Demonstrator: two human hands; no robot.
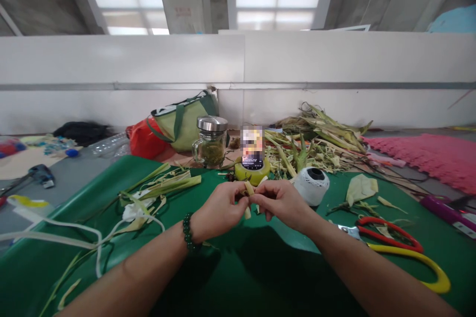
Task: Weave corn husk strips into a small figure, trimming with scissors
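The person's left hand (222,209) and right hand (284,204) together hold a pale strip (249,187) above the green mat (107,183). Behind them stand a phone (252,147) and a glass jar (211,146). Scissors (394,247) lie at the right, near a white spool (307,189).

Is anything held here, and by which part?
A pale strip, pinched seemingly around its middle by the left hand and right hand.
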